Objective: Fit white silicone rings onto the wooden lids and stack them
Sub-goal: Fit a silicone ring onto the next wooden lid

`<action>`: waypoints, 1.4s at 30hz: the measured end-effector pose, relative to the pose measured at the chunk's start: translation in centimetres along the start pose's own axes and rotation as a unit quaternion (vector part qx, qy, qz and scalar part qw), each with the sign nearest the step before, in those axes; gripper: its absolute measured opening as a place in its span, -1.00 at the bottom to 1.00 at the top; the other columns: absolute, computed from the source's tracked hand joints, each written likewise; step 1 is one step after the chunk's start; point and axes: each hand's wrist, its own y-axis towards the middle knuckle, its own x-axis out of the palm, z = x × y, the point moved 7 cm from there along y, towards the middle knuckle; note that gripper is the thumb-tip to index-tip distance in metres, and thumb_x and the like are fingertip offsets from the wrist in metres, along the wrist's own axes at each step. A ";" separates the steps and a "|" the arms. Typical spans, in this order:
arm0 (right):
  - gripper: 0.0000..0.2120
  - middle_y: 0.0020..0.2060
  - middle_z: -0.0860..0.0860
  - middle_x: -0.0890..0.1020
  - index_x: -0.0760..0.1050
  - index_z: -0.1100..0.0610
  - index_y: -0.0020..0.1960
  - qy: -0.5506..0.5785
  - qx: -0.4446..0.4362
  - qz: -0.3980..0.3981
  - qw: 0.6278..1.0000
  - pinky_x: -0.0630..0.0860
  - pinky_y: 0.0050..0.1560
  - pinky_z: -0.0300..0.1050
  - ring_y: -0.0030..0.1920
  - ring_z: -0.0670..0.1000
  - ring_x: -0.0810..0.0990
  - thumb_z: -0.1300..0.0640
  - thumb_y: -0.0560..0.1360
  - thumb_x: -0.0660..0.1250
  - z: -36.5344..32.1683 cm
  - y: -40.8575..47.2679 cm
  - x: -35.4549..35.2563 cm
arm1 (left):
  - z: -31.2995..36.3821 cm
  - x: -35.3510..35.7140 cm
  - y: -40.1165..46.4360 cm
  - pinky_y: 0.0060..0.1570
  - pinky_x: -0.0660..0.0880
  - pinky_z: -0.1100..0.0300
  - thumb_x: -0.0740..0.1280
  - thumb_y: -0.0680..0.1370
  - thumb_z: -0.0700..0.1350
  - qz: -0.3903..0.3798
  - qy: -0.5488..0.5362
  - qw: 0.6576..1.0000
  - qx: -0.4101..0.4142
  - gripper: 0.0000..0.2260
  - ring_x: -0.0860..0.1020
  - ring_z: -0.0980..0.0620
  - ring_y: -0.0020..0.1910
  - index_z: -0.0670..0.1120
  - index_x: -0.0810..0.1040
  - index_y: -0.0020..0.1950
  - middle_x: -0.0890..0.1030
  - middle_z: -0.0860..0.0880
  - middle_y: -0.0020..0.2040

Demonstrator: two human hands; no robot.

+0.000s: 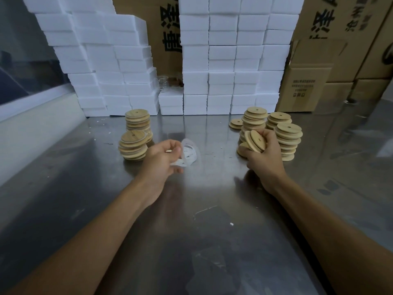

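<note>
Wooden lids (254, 141), a small bunch of them standing on edge, sit in the curled fingers of the right hand (260, 155), which rests low over the steel desk (212, 209) just in front of the right-side stacks (287, 139). Those stacks are round lids with a small centre hole, piled in several leaning columns, and a single lid (236, 123) lies flat beside them toward the back. The left hand (163, 158) pinches white silicone rings (188, 154) between thumb and fingers; the rings are blurred, so their number cannot be told. Just left of that hand stand two more stacks of lids (135, 137), the nearer one touching the farther. White foam blocks (223, 60) are piled along the back of the desk, with brown cardboard cartons (308, 81) behind and to the right.
</note>
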 end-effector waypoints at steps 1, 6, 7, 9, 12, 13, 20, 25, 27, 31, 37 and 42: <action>-0.57 -0.05 -0.04 0.55 0.38 0.04 0.15 -0.038 -0.011 -0.010 0.999 0.50 -0.21 -0.16 -0.15 -0.08 0.52 0.32 0.40 0.46 -0.2 -0.1 0.1 | -0.1 0.7 -0.3 -0.20 0.46 0.10 0.19 0.62 -0.30 -0.031 -0.048 0.998 -0.033 -0.81 0.49 -0.15 -0.03 -0.17 0.52 -0.15 0.55 -0.17 -0.07; -0.45 0.08 -0.05 0.52 0.37 -0.03 0.20 -0.274 -0.167 -0.105 0.941 0.45 0.06 -0.10 0.09 -0.03 0.49 0.36 0.33 0.44 -3.1 -3.3 4.0 | -1.2 2.8 -1.2 0.10 0.53 -0.20 0.19 0.63 -0.27 -0.091 -0.131 0.981 -0.107 -0.91 0.58 -0.22 0.10 -0.22 0.47 0.06 0.56 -0.20 0.12; -0.43 0.10 -0.04 0.49 0.36 -0.02 0.21 -0.285 -0.190 -0.131 0.930 0.46 0.05 -0.08 0.09 -0.03 0.46 0.34 0.32 0.45 -3.7 -4.1 5.1 | -1.4 3.2 -1.3 0.12 0.53 -0.22 0.19 0.64 -0.25 -0.102 -0.131 0.980 -0.111 -0.91 0.60 -0.25 0.08 -0.19 0.45 0.11 0.59 -0.23 0.11; -0.43 0.13 -0.01 0.42 0.35 0.02 0.24 -0.288 -0.208 -0.190 0.915 0.49 0.01 0.01 0.06 -0.04 0.43 0.28 0.31 0.47 -4.3 -5.7 7.3 | -1.7 3.4 -1.2 0.02 0.61 -0.17 0.18 0.66 -0.21 -0.103 -0.114 0.983 -0.103 -0.91 0.64 -0.25 0.01 -0.15 0.45 0.11 0.64 -0.24 0.06; -0.40 0.15 -0.01 0.35 0.33 0.06 0.32 -0.245 -0.170 -0.253 0.920 0.52 0.06 -0.05 0.06 -0.09 0.45 0.29 0.34 0.43 -4.2 -6.9 8.9 | -2.2 2.1 -0.7 -0.18 0.65 -0.09 0.17 0.68 -0.19 -0.013 -0.049 0.995 -0.083 -0.83 0.67 -0.16 -0.12 -0.17 0.46 -0.08 0.66 -0.21 -0.03; -0.40 0.14 -0.04 0.34 0.32 0.04 0.34 -0.223 -0.158 -0.272 0.923 0.51 0.04 -0.19 0.03 -0.18 0.44 0.30 0.36 0.41 -4.1 -7.2 9.1 | -2.5 1.5 -0.4 -0.18 0.65 -0.09 0.17 0.68 -0.19 0.026 -0.032 0.996 -0.077 -0.81 0.66 -0.13 -0.13 -0.14 0.47 -0.11 0.65 -0.20 -0.04; -0.68 0.03 -0.05 0.61 0.48 0.03 0.28 -0.066 -0.014 -0.231 0.971 0.52 -0.31 -0.33 -0.13 -0.09 0.66 -0.03 0.57 0.33 -2.7 -6.3 8.2 | -1.4 0.2 -0.3 -0.14 0.52 0.16 0.23 0.63 -0.21 0.104 0.163 0.977 0.086 -0.81 0.60 -0.05 -0.07 0.03 0.46 -0.14 0.63 -0.09 -0.09; -0.90 -0.18 -0.08 0.68 0.61 0.07 0.05 -0.085 -0.083 -0.133 0.984 0.63 -0.35 -0.06 -0.31 -0.04 0.67 0.10 0.58 0.35 -2.8 -5.5 6.8 | -1.0 1.7 -0.6 -0.10 0.55 0.12 0.35 0.57 -0.22 0.054 0.177 0.972 0.142 -0.82 0.63 -0.05 -0.10 0.02 0.47 -0.17 0.63 -0.06 -0.13; -0.91 -0.20 -0.19 0.67 0.65 0.04 0.02 -0.115 -0.135 -0.106 0.978 0.65 -0.21 -0.07 -0.20 -0.13 0.67 0.13 0.55 0.39 -3.4 -5.4 6.4 | -1.1 1.7 -0.7 -0.12 0.61 0.08 0.43 0.53 -0.16 0.038 0.151 0.977 0.149 -0.83 0.66 -0.04 -0.14 0.02 0.49 -0.17 0.66 -0.09 -0.13; -0.88 -0.12 -0.14 0.68 0.65 0.08 0.07 -0.144 -0.201 -0.117 0.962 0.62 -0.12 -0.15 -0.09 -0.18 0.64 0.13 0.56 0.38 -4.6 -5.9 6.6 | -1.0 1.2 -0.6 -0.14 0.65 -0.12 0.45 0.51 -0.14 0.057 0.152 0.972 0.171 -0.79 0.68 0.00 -0.16 0.13 0.52 -0.22 0.66 -0.03 -0.19; -0.85 -0.07 -0.04 0.72 0.68 0.16 0.09 -0.113 -0.210 -0.118 0.964 0.61 -0.05 -0.02 -0.06 -0.10 0.67 0.18 0.56 0.38 -5.2 -6.1 6.5 | -0.3 1.3 -0.9 -0.12 0.62 0.16 0.45 0.48 -0.05 0.056 0.175 0.958 0.222 -0.81 0.66 0.15 -0.11 0.20 0.46 -0.13 0.64 0.11 -0.12; -0.80 -0.02 0.02 0.72 0.67 0.16 0.14 -0.105 -0.215 -0.139 0.961 0.60 0.07 0.02 0.00 -0.07 0.67 0.18 0.53 0.41 -5.2 -6.3 6.7 | -0.2 1.6 -1.1 -0.11 0.59 0.27 0.41 0.54 -0.16 0.049 0.214 0.943 0.252 -0.80 0.65 0.20 -0.10 0.13 0.50 -0.13 0.65 0.13 -0.14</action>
